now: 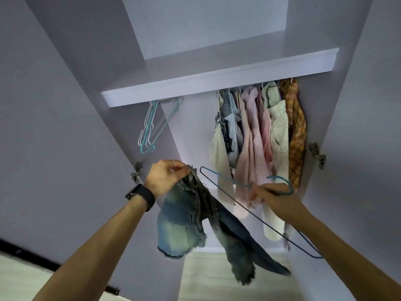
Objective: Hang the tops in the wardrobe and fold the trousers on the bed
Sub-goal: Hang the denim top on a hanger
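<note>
My left hand (166, 177) grips the upper edge of a frayed blue denim top (191, 222), which hangs down in front of the open wardrobe. My right hand (271, 195) holds a blue wire hanger (227, 187) near its hook, with the hanger tilted and its far end pointing left toward the denim. The hanger and the denim are apart. Several tops (260, 137) hang on the rail under the shelf at the right.
Several bare white and teal hangers (152, 124) hang at the rail's left end. A white shelf (217, 81) runs above the rail. Open doors flank the wardrobe, with metal hinges (316, 155) on the right and left (136, 171). Pale floor shows below.
</note>
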The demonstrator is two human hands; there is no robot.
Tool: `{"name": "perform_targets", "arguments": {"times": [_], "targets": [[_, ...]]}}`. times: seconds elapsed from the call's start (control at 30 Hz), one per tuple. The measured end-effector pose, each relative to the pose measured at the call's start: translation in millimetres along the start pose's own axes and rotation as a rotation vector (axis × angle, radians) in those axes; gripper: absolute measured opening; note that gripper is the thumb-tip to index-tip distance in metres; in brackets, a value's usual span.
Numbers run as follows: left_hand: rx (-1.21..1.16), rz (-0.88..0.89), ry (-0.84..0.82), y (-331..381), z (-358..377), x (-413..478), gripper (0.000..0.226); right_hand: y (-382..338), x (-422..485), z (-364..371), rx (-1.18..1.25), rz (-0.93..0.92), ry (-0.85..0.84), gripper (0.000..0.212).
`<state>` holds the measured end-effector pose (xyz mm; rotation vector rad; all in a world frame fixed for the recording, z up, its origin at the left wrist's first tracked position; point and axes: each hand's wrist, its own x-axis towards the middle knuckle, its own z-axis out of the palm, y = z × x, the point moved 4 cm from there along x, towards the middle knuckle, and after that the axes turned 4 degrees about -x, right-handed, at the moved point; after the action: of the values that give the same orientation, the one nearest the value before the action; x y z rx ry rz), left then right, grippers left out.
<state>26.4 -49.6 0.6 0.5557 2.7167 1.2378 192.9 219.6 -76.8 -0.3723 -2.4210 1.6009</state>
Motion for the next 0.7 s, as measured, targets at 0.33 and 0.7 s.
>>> {"name": "perform_targets", "arguments": {"times": [0.33,0.7], "targets": [[0.118,0.099,0.029,32.0,-1.6,4.0,0.008,-33.3,-1.7,1.8,0.007,-0.102,-0.115,0.023],[0.437,0.512,0.088,60.6,29.1,-36.5,0.038,-74.5,27.6,35.2,0.191,-0.054,-0.052,0.03]]}}
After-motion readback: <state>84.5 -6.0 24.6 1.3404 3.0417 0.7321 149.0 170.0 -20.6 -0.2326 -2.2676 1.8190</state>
